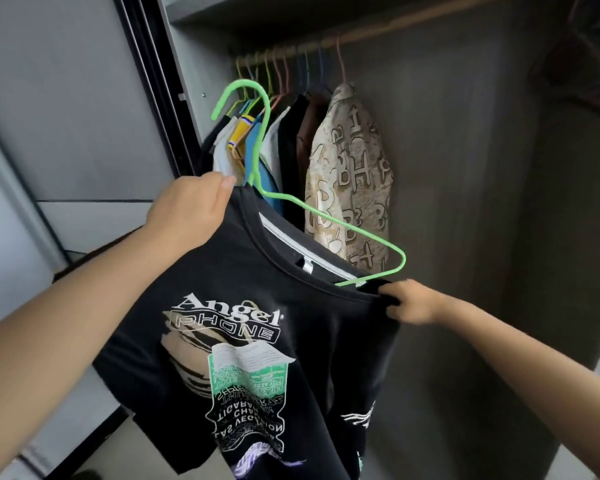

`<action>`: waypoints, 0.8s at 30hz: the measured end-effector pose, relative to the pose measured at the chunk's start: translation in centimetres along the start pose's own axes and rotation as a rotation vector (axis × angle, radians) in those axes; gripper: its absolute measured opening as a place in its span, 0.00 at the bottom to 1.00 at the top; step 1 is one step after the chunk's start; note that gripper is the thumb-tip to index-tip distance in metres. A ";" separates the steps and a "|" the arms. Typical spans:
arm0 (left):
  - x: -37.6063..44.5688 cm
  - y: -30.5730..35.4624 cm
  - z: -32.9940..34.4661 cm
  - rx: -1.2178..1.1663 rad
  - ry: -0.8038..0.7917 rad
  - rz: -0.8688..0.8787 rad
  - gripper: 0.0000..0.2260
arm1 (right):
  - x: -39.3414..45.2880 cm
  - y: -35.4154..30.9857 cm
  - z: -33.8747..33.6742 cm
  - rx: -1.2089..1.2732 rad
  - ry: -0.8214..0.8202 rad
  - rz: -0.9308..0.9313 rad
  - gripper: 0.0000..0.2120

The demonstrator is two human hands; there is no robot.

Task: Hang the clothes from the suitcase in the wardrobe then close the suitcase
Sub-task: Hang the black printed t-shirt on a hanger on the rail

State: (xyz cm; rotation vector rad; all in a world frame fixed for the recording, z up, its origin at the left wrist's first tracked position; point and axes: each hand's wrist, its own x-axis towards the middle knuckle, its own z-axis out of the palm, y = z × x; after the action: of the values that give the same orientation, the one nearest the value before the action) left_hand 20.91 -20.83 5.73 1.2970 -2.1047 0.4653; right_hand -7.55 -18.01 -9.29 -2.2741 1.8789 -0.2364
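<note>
You hold a black T-shirt [243, 341] up in front of the open wardrobe [465, 202], its printed front facing you, with "Angel PHONE" across the chest above a green and white graphic. A green wire hanger [326, 216] sits partly inside the neck opening: one shoulder arm is buried in the fabric under your left hand, the other sticks out bare above the collar and ends in a bend just beside your right hand. The hanger's long axis slopes from upper left down to lower right, and its hook points up and curls over to the left, in front of the hanging clothes and well below the rail.

Your left hand [191, 209] has its grip closed on the shirt's left shoulder near the base of the hook, fingers curled over the cloth with the thumb on top. Your right hand [413, 303] pinches the black fabric at the other end of the collar, fingers curled tight around a fold of it. The shirt body drapes down from these two points and runs off the bottom edge of the view.

Behind it, a beige patterned shirt [350, 174] hangs from the wooden rail [378, 29] on a pink hanger, with a row of darker and lighter garments [284, 143] bunched at the rail's left end. The right part of the rail is bare. A grey sliding door [66, 98] stands to the left.
</note>
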 end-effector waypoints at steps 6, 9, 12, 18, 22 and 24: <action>-2.1 -3.1 2.0 0.151 -0.137 0.015 0.16 | 0.6 0.8 -2.2 -0.156 0.145 0.001 0.15; -2.6 -2.9 3.4 0.185 -0.191 0.003 0.18 | 1.0 -0.6 -2.5 -0.146 0.308 -0.072 0.12; -2.8 -1.1 4.8 0.218 -0.206 0.062 0.19 | 1.3 -4.2 -2.4 -0.073 0.466 -0.298 0.17; -2.1 0.5 5.5 -0.110 -0.041 -0.016 0.18 | 1.3 -9.4 -2.2 -0.015 0.467 -0.596 0.12; -2.0 0.0 5.0 -0.329 0.065 -0.085 0.20 | 0.4 -5.9 -2.5 -0.072 0.813 -0.617 0.16; -1.9 0.0 4.8 -0.407 0.117 -0.052 0.20 | -0.1 -3.7 -4.1 -0.169 1.026 -0.462 0.18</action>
State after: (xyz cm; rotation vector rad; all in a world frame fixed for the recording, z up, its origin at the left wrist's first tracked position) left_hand 20.02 -22.38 0.86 1.0565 -1.9358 0.0782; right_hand -5.03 -17.40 -4.45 -2.9800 1.6489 -1.6180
